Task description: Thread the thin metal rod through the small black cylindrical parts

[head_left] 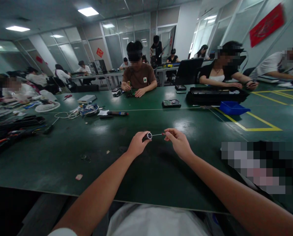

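Observation:
Over the green table, my left hand (137, 144) is closed around a small dark cylinder (148, 135) whose round, silvery end faces to the right and toward me. A small screwdriver (157, 134) with a thin metal shaft and a red part at its handle points left, its tip at the cylinder's end. My right hand (177, 141) pinches the handle of this screwdriver between thumb and fingers. Whether the tip sits in a screw is too small to make out.
Beyond my hands lie a dark pen-like tool (118, 113), a coil of cables (89, 110) and a hard drive (171, 103). A blue tray (234, 108) stands right of them, by a long black casing (216, 95). Co-workers sit opposite. Tools crowd the left side.

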Demonstrator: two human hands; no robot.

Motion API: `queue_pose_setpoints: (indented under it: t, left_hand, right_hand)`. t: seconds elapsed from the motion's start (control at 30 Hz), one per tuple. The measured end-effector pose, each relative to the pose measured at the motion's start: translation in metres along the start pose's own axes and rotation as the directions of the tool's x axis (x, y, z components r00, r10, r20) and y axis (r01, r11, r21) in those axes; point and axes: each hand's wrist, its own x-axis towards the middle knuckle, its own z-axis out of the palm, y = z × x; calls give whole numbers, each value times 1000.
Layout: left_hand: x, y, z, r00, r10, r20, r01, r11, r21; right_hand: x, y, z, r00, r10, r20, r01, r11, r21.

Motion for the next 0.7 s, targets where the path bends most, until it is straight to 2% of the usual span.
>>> queue_pose_setpoints:
  t: [0.17,0.33,0.5,0.6,0.7]
  left_hand:
    - [0,1,-2,1000,-12,4,12,1000,-4]
    - [-1,6,-3,999,-11,40,11,1000,0]
    - [-2,10,-5,998,17,64,-18,1000,8]
    - [-2,11,-5,998,26,54,-26,1000,7]
    - [-3,10,-5,998,50,50,-50,999,7]
  right_hand:
    - [0,-1,-1,998,-6,66,6,1000,-7]
    - [0,-4,-1,999,-21,-24,16,984,-175]
    - [1,-13,3,995,-7,-98,-8,988,-151]
    - [1,-24,3,998,-4,-58,-5,987,-160]
    - [0,-29,2,1000,-6,-9,3,958,-286]
